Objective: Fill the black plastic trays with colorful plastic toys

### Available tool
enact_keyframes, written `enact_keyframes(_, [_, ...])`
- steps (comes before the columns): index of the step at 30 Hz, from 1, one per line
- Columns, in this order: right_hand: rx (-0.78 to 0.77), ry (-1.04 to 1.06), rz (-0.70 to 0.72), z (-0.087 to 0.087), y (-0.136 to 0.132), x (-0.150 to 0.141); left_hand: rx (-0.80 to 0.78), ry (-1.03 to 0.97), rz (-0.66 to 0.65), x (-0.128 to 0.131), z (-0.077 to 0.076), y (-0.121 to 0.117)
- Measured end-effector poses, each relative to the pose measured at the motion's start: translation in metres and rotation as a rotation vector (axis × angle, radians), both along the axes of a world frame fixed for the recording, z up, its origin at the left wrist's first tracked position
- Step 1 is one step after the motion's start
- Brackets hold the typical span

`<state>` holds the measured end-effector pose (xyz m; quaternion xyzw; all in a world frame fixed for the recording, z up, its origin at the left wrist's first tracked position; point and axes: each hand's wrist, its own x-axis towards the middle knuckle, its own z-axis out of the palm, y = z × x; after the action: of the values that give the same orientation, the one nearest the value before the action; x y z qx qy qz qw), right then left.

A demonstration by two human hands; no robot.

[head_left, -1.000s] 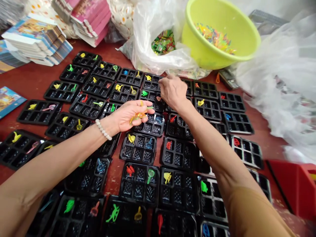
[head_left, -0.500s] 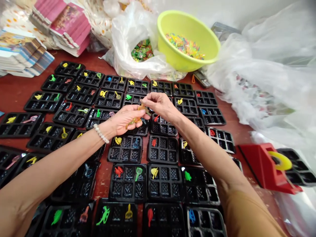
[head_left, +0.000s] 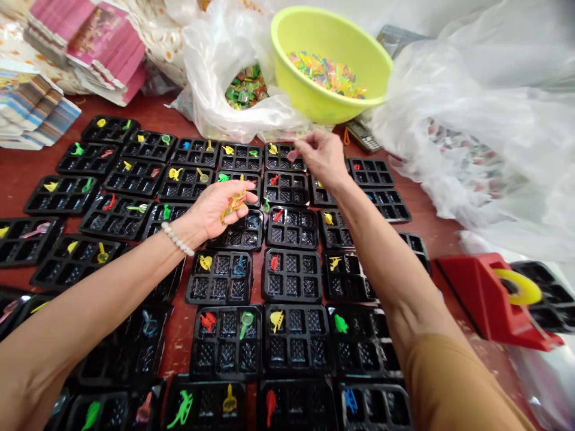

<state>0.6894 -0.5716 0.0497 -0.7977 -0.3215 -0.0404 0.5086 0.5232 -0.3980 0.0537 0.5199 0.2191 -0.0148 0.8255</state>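
Observation:
Many black compartment trays (head_left: 291,276) lie in rows on a dark red table, most with small coloured plastic toy pieces in them. My left hand (head_left: 220,208) hovers palm up over the middle rows and cups a bunch of small yellow and orange plastic pieces (head_left: 232,203). My right hand (head_left: 320,157) reaches to the back row and pinches a small pink piece (head_left: 291,155) over a tray (head_left: 279,157) there. A lime green bowl (head_left: 330,63) with several mixed coloured pieces stands just behind that row.
A clear plastic bag (head_left: 233,90) of green and red pieces lies left of the bowl. Stacks of printed cards (head_left: 90,45) sit at the back left. Large clear bags (head_left: 485,120) fill the right. A red tape dispenser (head_left: 494,299) sits at right; a phone (head_left: 363,136) lies by the bowl.
My right hand left my left hand, where it picked a piece, and reached out to the back row of trays. My left hand stayed put with its bunch.

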Motion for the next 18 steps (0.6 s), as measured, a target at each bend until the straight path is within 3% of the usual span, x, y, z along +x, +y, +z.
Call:
enact_keyframes(3, [-0.092, -0.118, -0.274, -0.012, -0.003, 0.055, -0.08, 0.057, -0.045, 0.001, 0.004, 0.004])
enact_keyframes(6, [-0.226, -0.137, -0.337, -0.025, 0.0, 0.089, -0.107, 0.045, -0.064, 0.001, 0.005, 0.007])
enact_keyframes(9, [-0.315, -0.123, -0.355, -0.031, 0.003, 0.096, -0.111, 0.019, -0.061, 0.001, 0.004, 0.013])
enact_keyframes(12, [-0.348, -0.12, -0.388, -0.03, 0.004, 0.081, -0.102, 0.012, -0.047, 0.0, 0.003, 0.019])
enact_keyframes(14, [-0.33, -0.141, -0.311, -0.026, 0.004, 0.061, -0.099, 0.016, -0.037, -0.002, 0.004, 0.021])
enact_keyframes(18, [-0.42, -0.138, 0.121, -0.018, 0.007, 0.004, -0.111, 0.031, -0.027, -0.011, 0.004, 0.019])
